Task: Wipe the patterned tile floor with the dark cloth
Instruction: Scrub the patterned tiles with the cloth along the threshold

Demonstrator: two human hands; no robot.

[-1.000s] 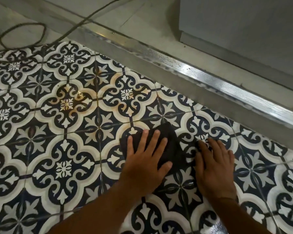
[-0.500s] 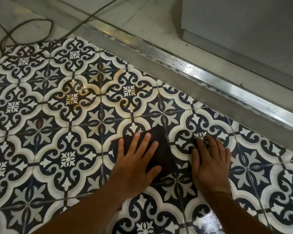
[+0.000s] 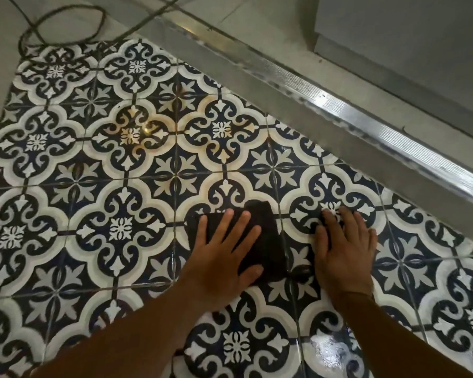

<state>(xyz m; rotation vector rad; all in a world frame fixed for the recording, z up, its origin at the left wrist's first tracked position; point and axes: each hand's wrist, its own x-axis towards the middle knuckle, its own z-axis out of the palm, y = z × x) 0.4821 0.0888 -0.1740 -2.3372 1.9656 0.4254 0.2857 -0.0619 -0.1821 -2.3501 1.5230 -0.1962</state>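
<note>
The patterned tile floor (image 3: 120,186), navy and white with orange-brown stains near the middle, fills most of the view. A dark cloth (image 3: 265,241) lies flat on it at lower centre. My left hand (image 3: 224,257) presses palm-down on the cloth with fingers spread. To its right, my right hand (image 3: 344,255) rests flat on the bare tile beside the cloth, fingers slightly apart, holding nothing. Part of the cloth is hidden under my left palm.
A ribbed metal threshold strip (image 3: 339,105) runs diagonally from top centre to the right edge, with grey concrete (image 3: 257,31) beyond it. A grey panel (image 3: 407,36) stands at top right. A dark cable (image 3: 63,25) loops at top left. A wet shine (image 3: 328,347) shows near my right forearm.
My left hand has slid the cloth to the left across the tiles. My right hand stays planted on the same tile medallion. The camera view has shifted right and down over the floor.
</note>
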